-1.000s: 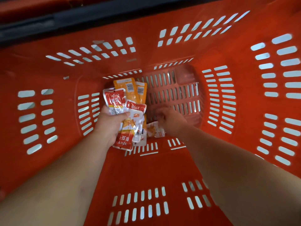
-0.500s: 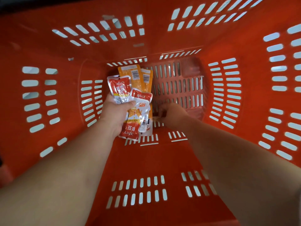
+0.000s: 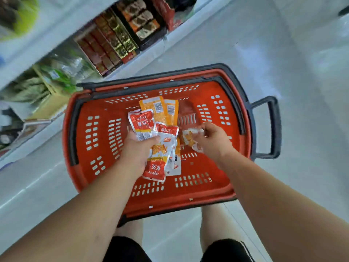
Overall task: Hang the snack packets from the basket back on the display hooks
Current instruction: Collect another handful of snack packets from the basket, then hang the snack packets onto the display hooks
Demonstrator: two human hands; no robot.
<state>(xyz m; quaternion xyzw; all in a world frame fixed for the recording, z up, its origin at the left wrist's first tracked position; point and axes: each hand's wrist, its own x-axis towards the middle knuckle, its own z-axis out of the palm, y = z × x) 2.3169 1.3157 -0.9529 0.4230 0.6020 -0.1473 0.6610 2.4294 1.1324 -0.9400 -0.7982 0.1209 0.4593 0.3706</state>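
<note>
Packets [image 3: 160, 118] sit fanned in my left hand [image 3: 137, 156], grip curled round their middles w/ thumb on top. I reckon that leaves the ends free for the hooks. One pale packet [image 3: 189, 138] is pinched by its edge in my right hand [image 3: 214, 141], prob. to join the stack. Both are over the red basket [image 3: 103, 140]. Shelf [image 3: 113, 40] w/ boxes is at left; no hooks in view.
</note>
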